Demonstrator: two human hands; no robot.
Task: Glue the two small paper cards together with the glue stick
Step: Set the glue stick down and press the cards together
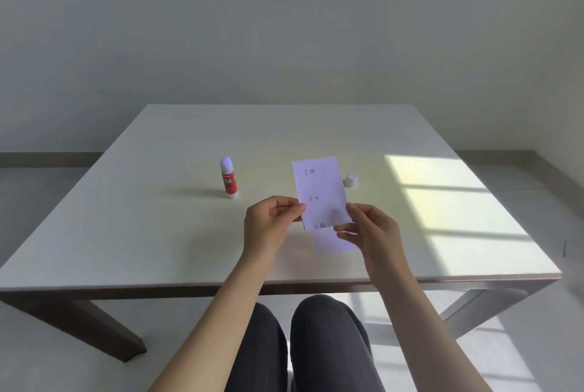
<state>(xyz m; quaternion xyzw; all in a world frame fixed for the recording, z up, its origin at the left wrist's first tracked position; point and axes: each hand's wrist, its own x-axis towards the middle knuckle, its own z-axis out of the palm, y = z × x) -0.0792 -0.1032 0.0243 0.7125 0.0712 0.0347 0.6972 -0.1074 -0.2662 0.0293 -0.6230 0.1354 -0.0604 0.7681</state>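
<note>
I hold a white paper card (320,189) with small printed marks above the table, tilted up. My left hand (273,222) pinches its lower left edge and my right hand (368,227) pinches its lower right edge. A second white card (331,241) lies flat on the table just beneath, partly hidden by my right hand. The red glue stick (228,179) stands upright and uncapped, with its white tip showing, to the left of the cards. Its white cap (350,180) sits on the table to the right of the held card.
The pale tabletop (158,217) reaches to a near edge just in front of my knees. A patch of window light falls on its right side. A plain wall stands behind the table.
</note>
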